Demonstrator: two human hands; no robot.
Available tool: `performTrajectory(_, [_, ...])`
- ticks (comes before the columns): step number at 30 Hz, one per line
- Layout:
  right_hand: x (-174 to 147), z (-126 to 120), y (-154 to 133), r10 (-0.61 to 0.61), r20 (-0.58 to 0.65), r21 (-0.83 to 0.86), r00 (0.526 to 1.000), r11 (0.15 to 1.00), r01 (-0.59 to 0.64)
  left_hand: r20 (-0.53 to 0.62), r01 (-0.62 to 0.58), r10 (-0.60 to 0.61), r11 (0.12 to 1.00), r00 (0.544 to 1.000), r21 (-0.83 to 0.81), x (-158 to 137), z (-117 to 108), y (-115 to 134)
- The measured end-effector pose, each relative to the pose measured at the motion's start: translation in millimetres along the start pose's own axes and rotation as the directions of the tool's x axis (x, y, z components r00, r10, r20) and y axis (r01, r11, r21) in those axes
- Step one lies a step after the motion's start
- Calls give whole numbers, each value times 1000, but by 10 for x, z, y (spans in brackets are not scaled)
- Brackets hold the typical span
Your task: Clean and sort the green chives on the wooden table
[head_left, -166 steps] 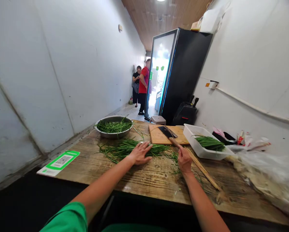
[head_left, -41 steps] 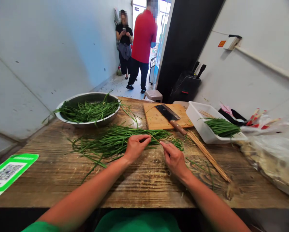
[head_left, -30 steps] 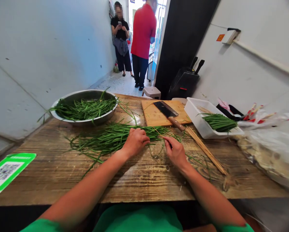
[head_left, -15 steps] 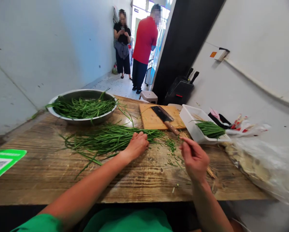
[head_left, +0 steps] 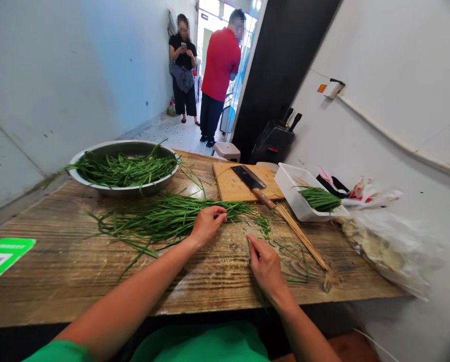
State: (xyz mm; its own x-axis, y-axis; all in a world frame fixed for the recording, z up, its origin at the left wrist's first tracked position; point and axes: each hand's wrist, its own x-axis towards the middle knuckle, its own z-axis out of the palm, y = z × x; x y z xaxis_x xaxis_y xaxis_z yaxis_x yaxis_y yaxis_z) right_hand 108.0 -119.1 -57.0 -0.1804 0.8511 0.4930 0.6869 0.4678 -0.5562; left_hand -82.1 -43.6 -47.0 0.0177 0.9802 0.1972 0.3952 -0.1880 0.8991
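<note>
Straight bundle (head_left: 321, 199) boxed, loose greens (head_left: 160, 218) left

The left hand (head_left: 209, 223) curls its fingers at the greens' edge, grip unclear; the right hand (head_left: 265, 262) pinches its fingers closed, contents unclear. Limp, stringy stalks heap on the grainy wooden table (head_left: 213, 281) and fill the round metal bowl (head_left: 142, 190), seemingly unsorted. The white plastic box (head_left: 293, 198) holds the bundle.

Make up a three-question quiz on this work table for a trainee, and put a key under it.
1. True or false: the cleaver lies with its blade on the cutting board.
2. What does the metal bowl hold?
A) eggs
B) leafy greens
C) folded cloths
3. Which hand is nearer the heap of green stalks on the table?

Key:
1. True.
2. B.
3. The left hand.
</note>
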Motion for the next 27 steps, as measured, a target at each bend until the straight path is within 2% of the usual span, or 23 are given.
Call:
performTrajectory(4, [-16, 107, 76, -26, 18, -95, 1000, 995, 27, 8, 59, -59, 996, 998, -68, 26, 18, -81])
performTrajectory(8, [-9, 129, 94, -14, 36, -117, 999, 993, 18, 33, 96, -93, 991, 995, -93, 39, 17, -89])
performTrajectory(16, [-11, 136, 96, 2, 39, -126, 999, 992, 3, 90, 62, -54, 995, 994, -78, 23, 6, -57])
performTrajectory(22, [-11, 135, 101, 6, 30, -108, 1000, 994, -3, 76, 51, -46, 997, 996, -62, 18, -6, -65])
performTrajectory(27, [-25, 139, 103, -5, 23, -120, 1000, 993, 8, 61, 98, -92, 989, 994, -112, 23, -11, -57])
